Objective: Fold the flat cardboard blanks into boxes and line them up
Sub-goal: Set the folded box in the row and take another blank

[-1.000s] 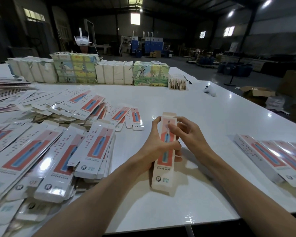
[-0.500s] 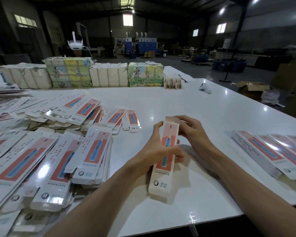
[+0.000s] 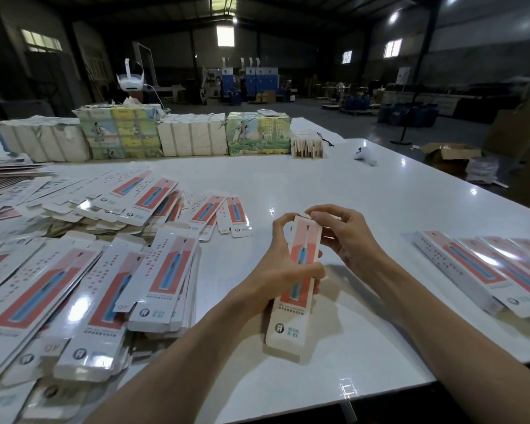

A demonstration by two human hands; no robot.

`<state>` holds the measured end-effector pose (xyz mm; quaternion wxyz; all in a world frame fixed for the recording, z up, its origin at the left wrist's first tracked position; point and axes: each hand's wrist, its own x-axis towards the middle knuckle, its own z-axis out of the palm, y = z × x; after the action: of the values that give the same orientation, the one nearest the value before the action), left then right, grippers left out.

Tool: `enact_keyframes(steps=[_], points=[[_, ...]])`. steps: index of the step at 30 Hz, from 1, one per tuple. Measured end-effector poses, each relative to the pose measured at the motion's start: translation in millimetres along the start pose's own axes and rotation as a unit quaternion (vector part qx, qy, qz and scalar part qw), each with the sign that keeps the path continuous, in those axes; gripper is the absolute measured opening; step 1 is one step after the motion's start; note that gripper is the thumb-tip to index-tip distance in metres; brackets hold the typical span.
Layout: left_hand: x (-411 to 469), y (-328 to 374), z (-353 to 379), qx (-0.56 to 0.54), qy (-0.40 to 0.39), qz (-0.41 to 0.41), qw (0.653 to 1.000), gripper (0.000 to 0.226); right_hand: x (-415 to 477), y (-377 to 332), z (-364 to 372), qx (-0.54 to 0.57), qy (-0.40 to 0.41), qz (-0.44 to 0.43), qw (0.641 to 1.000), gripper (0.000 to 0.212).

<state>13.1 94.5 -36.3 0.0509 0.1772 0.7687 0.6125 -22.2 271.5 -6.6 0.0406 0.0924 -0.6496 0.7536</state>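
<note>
A long narrow box (image 3: 291, 307), white and red with a blue toothbrush picture, lies lengthwise in front of me above the white table (image 3: 334, 185). My left hand (image 3: 283, 267) grips its middle, thumb across the printed face. My right hand (image 3: 346, 237) curls over the far end and pinches the small end flap there. Flat blanks (image 3: 83, 289) of the same print lie heaped in loose piles at the left. Several finished boxes (image 3: 484, 270) lie side by side at the right edge.
Bundled stacks of other cartons (image 3: 153, 136) line the table's far side, with a small bundle (image 3: 306, 146) and a white controller (image 3: 366, 156) beyond. A white headset (image 3: 130, 79) rises behind the stacks. The table's front edge runs just below my forearms.
The box has been raised and turned a little more upright. My right hand has moved from beside its far end to on top of it, fingers now on the end flap.
</note>
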Motion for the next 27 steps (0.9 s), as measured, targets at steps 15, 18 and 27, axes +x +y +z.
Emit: enact_keyframes(steps=[15, 18, 27], points=[[1.9, -2.1, -2.8, -0.045, 0.020, 0.016, 0.999, 0.094, -3.6, 0.7, 0.7, -0.027, -0.078, -0.042, 0.996, 0.023], [4.3, -3.7, -5.1, -0.075, 0.035, 0.006, 0.997, 0.096, -4.8, 2.2, 5.6, -0.014, -0.065, -0.033, 0.997, 0.026], [1.7, -3.8, -9.2, -0.074, 0.051, -0.010, 0.996, 0.096, -9.1, 4.0, 5.2, -0.108, -0.076, -0.093, 0.987, 0.019]])
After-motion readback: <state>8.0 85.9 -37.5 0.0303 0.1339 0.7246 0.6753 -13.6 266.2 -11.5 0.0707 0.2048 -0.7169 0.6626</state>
